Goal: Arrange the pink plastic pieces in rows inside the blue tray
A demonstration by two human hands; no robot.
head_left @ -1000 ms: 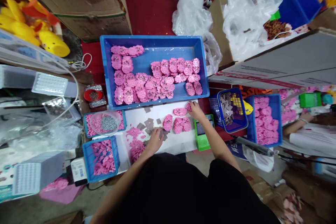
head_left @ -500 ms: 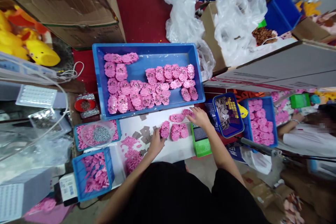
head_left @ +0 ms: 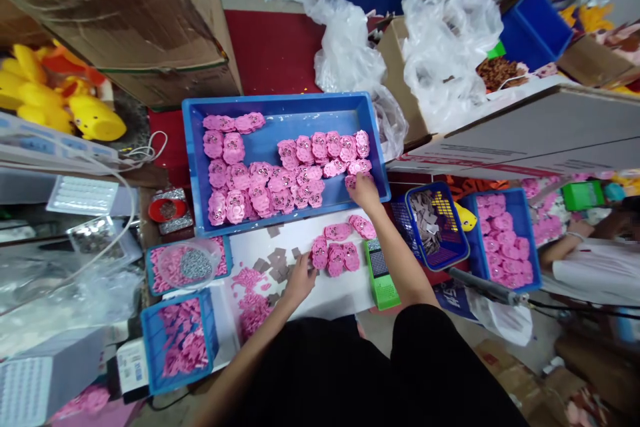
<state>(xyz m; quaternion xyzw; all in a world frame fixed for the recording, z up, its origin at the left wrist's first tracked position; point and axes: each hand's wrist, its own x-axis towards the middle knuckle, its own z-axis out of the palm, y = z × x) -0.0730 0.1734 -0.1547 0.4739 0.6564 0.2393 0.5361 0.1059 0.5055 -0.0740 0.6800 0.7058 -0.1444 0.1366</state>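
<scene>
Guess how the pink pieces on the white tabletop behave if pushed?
The pink pieces probably slide rather than roll, lying flat on the white tabletop. Likely light, given their small size. Layered edges suggest stacking, so some might shear apart.

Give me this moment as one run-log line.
Right hand: at pink pile in near right corner of large blue tray | left hand: beside pink pieces on white tabletop | grip: unclear for both

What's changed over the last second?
The right hand let go of a pink piece on the white table and moved forward to pink stacks in the blue tray. The left hand moved right, from grey squares to beside a pink cluster. The green box stayed put.
</scene>
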